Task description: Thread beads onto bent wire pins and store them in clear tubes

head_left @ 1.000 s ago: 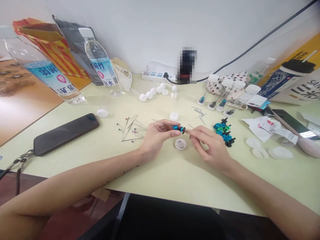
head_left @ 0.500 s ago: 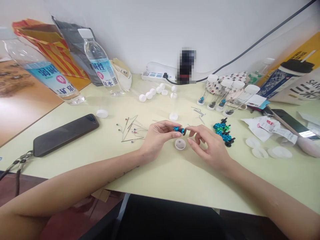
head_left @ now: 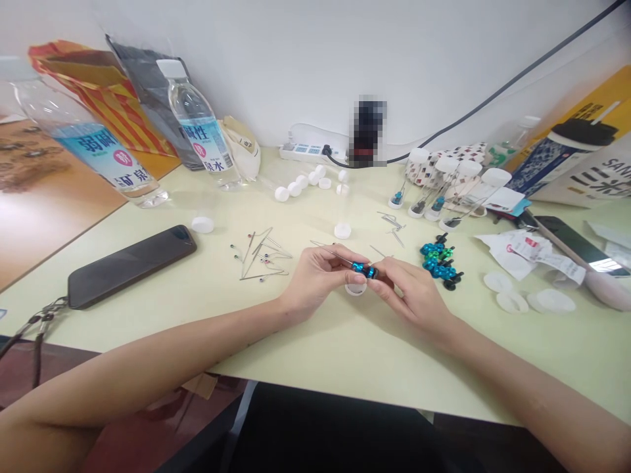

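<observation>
Your left forearm is slanting over the front edge of the desk (head_left: pixel 305 348), and your left hand (head_left: pixel 311 279) is pinching between thumb and fingers the small blue-and-black piece (head_left: pixel 363 269), whose thin metal rod (head_left: pixel 329 250) is pointing to the far left. Your right hand (head_left: pixel 414 288) is facing it with curled fingers, and its fingertips are gripping the black end. Between both hands, the piece is partly covering the white cap (head_left: pixel 355 290) from your view
</observation>
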{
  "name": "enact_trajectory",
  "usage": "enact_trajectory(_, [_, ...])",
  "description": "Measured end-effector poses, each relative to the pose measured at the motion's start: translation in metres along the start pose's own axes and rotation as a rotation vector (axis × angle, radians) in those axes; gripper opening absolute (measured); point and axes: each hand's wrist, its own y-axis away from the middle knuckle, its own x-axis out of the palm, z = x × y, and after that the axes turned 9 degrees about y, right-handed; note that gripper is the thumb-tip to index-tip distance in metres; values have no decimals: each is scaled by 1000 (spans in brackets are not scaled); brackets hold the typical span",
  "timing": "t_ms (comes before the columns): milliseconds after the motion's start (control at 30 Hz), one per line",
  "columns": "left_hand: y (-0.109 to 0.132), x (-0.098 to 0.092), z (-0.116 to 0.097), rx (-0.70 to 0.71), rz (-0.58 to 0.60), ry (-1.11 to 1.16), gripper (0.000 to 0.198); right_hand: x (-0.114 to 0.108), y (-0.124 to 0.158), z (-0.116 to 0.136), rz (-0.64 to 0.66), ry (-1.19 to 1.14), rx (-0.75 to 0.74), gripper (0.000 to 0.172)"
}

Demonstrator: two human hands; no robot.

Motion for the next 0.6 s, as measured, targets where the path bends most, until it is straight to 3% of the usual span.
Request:
enact_trajectory(367, [2, 3, -7, 113, 54, -79, 15, 0, 2, 4, -4, -185, 126, 15])
enact_trajectory(600, [3, 3, -8, 140, 78, -132, 15, -2, -1, 9, 76, -336, 209, 30])
